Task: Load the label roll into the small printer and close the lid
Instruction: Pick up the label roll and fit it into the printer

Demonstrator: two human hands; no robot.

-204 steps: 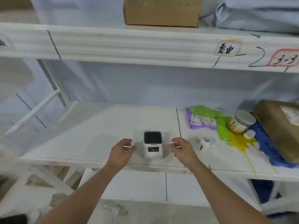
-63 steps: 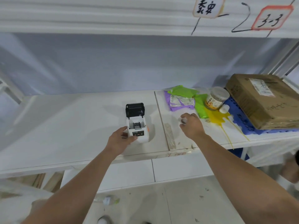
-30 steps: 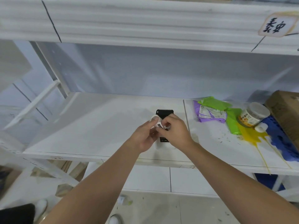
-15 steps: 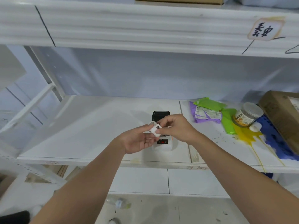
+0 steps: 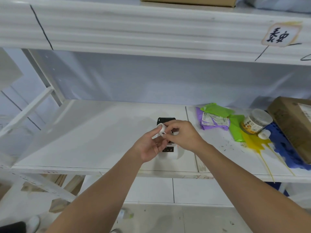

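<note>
The label roll [image 5: 161,128] is a small white cylinder with a bit of black print near its loose end, held up in the air just above the printer [image 5: 169,149]; its round end faces up and toward the back of the shelf, its axis tilted. The left hand [image 5: 149,146] cradles it from below, fingers curled about it, while the right hand [image 5: 182,135] pinches the roll's near edge between thumb and forefinger. The white printer stands on the white shelf [image 5: 94,137], its black lid [image 5: 165,120] raised upright behind. Off to the right lie green and purple packets [image 5: 217,117], a jar [image 5: 256,121] and a cardboard box [image 5: 294,125].
</note>
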